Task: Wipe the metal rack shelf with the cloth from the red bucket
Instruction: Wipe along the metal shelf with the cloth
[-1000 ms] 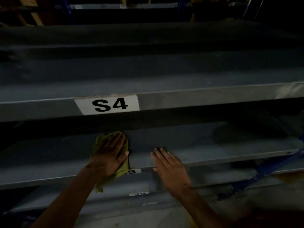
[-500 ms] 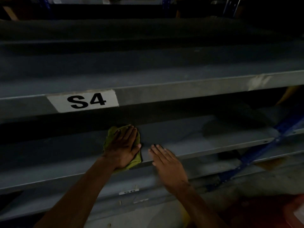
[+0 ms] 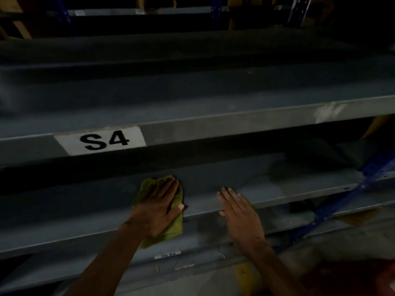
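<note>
A grey metal rack shelf (image 3: 277,189) runs across the lower half of the head view. A green cloth (image 3: 175,226) lies on its front part, draping a little over the front lip. My left hand (image 3: 158,208) presses flat on the cloth with fingers stretched forward. My right hand (image 3: 239,208) rests flat on the shelf's front edge, to the right of the cloth and apart from it, holding nothing. A red shape (image 3: 359,278) at the bottom right may be the bucket; it is too dark to tell.
Above hangs another grey shelf (image 3: 235,124) with a white label (image 3: 100,140) reading S4, leaving a low gap over my hands. A blue rack post (image 3: 350,195) slants at the right. Lower shelves (image 3: 192,263) sit beneath. The scene is dim.
My left hand with the cloth has slid rightward along the shelf, closer to my right hand. The view has shifted slightly, and the S4 label now sits further left of the cloth.
</note>
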A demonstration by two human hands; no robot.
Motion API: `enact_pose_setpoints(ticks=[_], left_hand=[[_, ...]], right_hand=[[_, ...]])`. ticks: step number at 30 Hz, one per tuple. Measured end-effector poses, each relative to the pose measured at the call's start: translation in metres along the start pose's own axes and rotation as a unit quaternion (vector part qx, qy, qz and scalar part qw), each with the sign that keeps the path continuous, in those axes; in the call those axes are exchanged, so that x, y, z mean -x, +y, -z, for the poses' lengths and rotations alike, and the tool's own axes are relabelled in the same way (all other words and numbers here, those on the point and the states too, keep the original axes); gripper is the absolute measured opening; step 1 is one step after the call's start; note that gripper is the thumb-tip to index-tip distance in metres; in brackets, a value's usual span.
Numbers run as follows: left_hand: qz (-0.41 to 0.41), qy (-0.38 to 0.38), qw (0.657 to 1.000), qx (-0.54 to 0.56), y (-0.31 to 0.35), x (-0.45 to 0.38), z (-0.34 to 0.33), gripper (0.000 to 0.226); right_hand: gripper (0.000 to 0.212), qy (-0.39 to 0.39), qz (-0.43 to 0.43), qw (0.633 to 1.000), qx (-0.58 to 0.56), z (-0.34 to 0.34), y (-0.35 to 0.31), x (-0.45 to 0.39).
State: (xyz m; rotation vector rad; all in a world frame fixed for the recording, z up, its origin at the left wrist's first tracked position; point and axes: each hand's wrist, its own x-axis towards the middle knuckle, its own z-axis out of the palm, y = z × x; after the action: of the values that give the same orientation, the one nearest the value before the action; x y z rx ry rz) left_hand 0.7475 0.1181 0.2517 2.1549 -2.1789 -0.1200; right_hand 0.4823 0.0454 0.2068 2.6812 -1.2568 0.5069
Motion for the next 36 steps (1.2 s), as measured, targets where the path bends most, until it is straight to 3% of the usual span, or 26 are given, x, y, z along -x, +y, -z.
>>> enact_pose_setpoints(ticks=[4, 11, 19, 24, 30, 36], left_hand=[[0.033, -0.021, 0.999, 0.026, 0.005, -0.014, 0.001, 0.091], [0.057, 0.025, 0.998, 0.001, 0.036, -0.058, -0.003, 0.112], [0.026, -0.007, 1.0, -0.011, 0.073, -0.057, -0.006, 0.106], [0.001, 0.017, 1.0, -0.009, 0.085, -0.039, -0.005, 0.08], [-0.03, 0.033, 0.999, 0.009, 0.08, -0.027, -0.005, 0.078], [0.021, 0.026, 0.999, 0.001, 0.06, -0.032, -0.009, 0.066]], right_hand=[[0.049, 0.014, -0.006, 1.0, -0.01, 0.003, 0.011, 0.005], [0.045, 0.049, -0.002, 0.998, -0.024, -0.002, 0.01, 0.004], [0.046, 0.055, -0.011, 0.997, -0.055, -0.001, 0.009, 0.003], [0.046, 0.054, 0.001, 0.997, -0.054, -0.005, 0.011, 0.004], [0.046, 0.035, 0.014, 0.998, -0.049, -0.004, 0.016, 0.004], [0.05, -0.012, 0.022, 0.999, -0.024, 0.002, 0.027, 0.003]])
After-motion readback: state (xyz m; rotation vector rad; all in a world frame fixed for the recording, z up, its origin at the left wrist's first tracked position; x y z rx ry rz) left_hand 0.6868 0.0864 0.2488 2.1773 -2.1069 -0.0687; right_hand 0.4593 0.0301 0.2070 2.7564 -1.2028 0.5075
